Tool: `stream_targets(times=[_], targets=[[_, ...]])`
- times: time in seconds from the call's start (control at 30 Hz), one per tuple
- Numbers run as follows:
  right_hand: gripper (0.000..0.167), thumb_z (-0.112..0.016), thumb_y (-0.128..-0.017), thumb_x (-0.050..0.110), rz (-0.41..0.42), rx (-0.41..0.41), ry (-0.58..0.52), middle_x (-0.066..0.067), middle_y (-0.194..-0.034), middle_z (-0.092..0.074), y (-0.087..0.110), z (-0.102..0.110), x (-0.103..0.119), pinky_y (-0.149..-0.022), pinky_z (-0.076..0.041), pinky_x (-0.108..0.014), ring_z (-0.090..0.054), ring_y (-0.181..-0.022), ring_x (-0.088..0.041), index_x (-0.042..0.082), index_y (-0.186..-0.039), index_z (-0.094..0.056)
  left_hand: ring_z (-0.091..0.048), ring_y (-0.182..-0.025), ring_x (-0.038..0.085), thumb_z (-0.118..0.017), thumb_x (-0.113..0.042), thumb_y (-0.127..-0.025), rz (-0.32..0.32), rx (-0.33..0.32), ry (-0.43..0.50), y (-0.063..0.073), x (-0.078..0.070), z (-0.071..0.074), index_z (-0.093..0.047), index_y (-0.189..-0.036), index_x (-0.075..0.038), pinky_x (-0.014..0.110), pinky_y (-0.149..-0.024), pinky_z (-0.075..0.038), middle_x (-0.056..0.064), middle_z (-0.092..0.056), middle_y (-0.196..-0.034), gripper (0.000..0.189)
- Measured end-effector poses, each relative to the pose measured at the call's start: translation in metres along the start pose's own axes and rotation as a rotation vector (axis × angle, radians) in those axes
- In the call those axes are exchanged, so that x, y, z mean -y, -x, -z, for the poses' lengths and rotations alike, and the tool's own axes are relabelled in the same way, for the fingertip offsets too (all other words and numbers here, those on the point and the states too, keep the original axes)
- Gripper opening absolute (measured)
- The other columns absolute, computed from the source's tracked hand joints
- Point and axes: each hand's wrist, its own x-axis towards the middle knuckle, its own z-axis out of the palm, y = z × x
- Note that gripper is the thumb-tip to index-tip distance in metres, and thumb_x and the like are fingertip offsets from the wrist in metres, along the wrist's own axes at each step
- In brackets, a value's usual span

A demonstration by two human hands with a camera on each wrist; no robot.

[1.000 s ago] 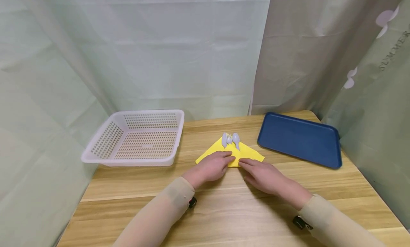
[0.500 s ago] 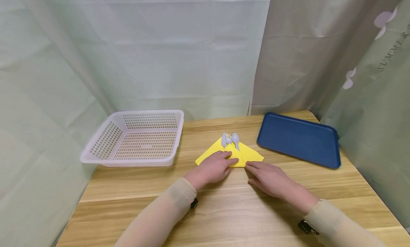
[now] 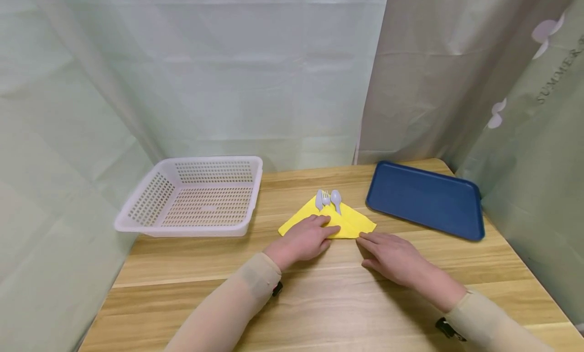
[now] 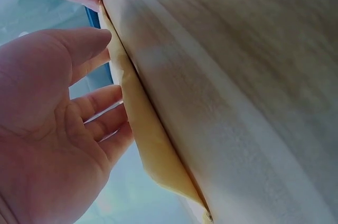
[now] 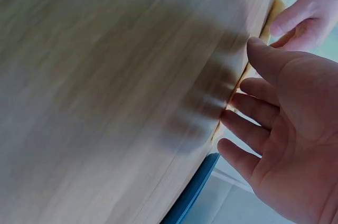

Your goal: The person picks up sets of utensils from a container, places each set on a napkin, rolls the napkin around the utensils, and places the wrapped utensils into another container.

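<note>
A folded yellow napkin (image 3: 296, 219) lies on the wooden table, its near edge straight and its far part pointed. A grey knife (image 3: 319, 200), fork (image 3: 326, 198) and spoon (image 3: 336, 199) lie side by side on it; their lower ends are hidden under the folded layer. My left hand (image 3: 304, 240) rests its fingertips on the middle of the fold, the fingers extended. At the napkin's near right corner, the fingertips of my right hand (image 3: 392, 255) touch the edge. In the left wrist view, the napkin's folded edge (image 4: 150, 137) runs beneath the left fingers.
A white perforated plastic basket (image 3: 250, 217) stands at the back left. At the back right lies a blue tray (image 3: 429, 200). Curtains (image 3: 274, 78) hang behind and beside the wooden table (image 3: 319, 311).
My right hand has slid right along the napkin's near edge, from its middle to the right corner. The left fingers shifted slightly right, then stayed on the fold.
</note>
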Motion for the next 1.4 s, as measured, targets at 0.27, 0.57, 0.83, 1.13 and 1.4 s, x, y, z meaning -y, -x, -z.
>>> stream_targets(times=[0.27, 0.57, 0.83, 1.13, 1.4], targets=[[0.042, -0.083, -0.101, 0.031, -0.009, -0.046, -0.009, -0.010, -0.128, -0.077, -0.003, 0.002, -0.011, -0.101, -0.059, -0.054, -0.073, -0.119, -0.033, 0.007, -0.135, -0.076, -0.052, -0.150, 0.029, -0.061, -0.030, -0.114, -0.017, -0.010, -0.004, 0.001, 0.000, 0.002, -0.061, -0.161, -0.023, 0.039, -0.128, -0.036, 0.014, -0.056, -0.162, 0.047], [0.018, -0.081, -0.102, 0.025, -0.244, -0.092, -0.149, 0.001, -0.091, -0.071, -0.033, 0.007, -0.019, -0.068, -0.057, -0.042, -0.065, -0.077, -0.018, 0.009, -0.110, -0.080, -0.052, -0.150, 0.028, -0.061, -0.031, -0.115, -0.009, -0.003, -0.017, -0.001, 0.000, 0.001, -0.061, -0.161, -0.024, 0.039, -0.127, -0.037, 0.013, -0.056, -0.162, 0.047], [0.056, -0.079, -0.102, 0.046, -0.468, 0.039, -0.071, -0.014, -0.103, -0.065, -0.052, 0.006, -0.019, -0.069, -0.058, -0.050, -0.066, -0.085, -0.032, 0.000, -0.133, -0.071, -0.052, -0.149, 0.028, -0.061, -0.031, -0.115, 0.004, 0.006, -0.012, -0.002, -0.001, 0.001, -0.060, -0.161, -0.025, 0.039, -0.127, -0.037, 0.012, -0.056, -0.162, 0.047], [0.059, -0.081, -0.099, 0.053, -0.522, 0.088, -0.091, -0.012, -0.094, -0.060, -0.061, 0.002, -0.023, -0.066, -0.055, -0.048, -0.060, -0.078, -0.029, -0.003, -0.114, -0.070, -0.053, -0.149, 0.027, -0.062, -0.030, -0.114, 0.006, 0.009, -0.001, -0.002, -0.002, 0.002, -0.061, -0.161, -0.025, 0.038, -0.126, -0.039, 0.012, -0.057, -0.161, 0.047], [0.049, -0.084, -0.096, 0.051, -0.540, 0.117, -0.186, -0.008, -0.085, -0.059, -0.065, 0.003, -0.030, -0.063, -0.047, -0.042, -0.056, -0.075, -0.026, 0.005, -0.096, -0.067, -0.053, -0.149, 0.027, -0.063, -0.029, -0.114, 0.002, 0.005, -0.003, -0.002, -0.003, 0.005, -0.062, -0.160, -0.024, 0.038, -0.125, -0.039, 0.013, -0.058, -0.160, 0.046]])
